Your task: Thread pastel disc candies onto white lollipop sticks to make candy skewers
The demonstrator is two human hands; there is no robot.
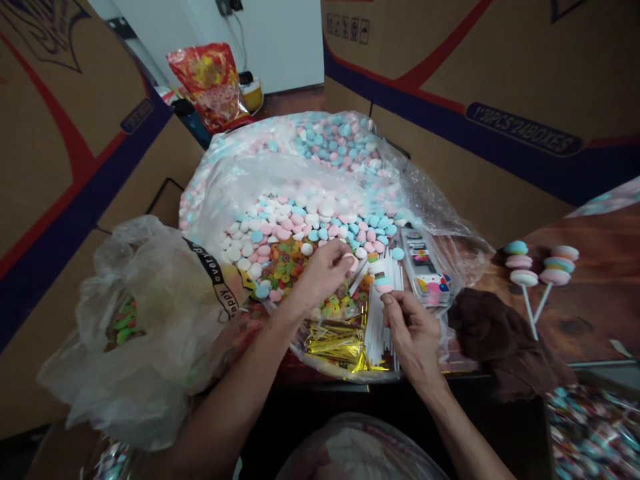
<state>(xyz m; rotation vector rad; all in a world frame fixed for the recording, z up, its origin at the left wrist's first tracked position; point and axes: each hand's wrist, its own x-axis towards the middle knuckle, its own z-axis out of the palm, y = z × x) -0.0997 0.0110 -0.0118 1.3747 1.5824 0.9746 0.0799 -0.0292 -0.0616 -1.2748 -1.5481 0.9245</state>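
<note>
My left hand pinches a pale pink marshmallow between thumb and fingertips. Just right of it, my right hand grips a marshmallow stick with blue, pink and white pieces stacked at its top; the fingers hide its lower part. Loose pink, blue and white marshmallows spill from a large clear bag behind my hands. Colourful gummy rings lie under my left wrist. White sticks and gold twist ties lie near my right hand.
Two finished-looking marshmallow pops rest at right by a brown cloth. A clear box sits nearer. A plastic bag is at left, a red snack bag behind. Large cartons flank the table; wrapped sweets fill the lower right.
</note>
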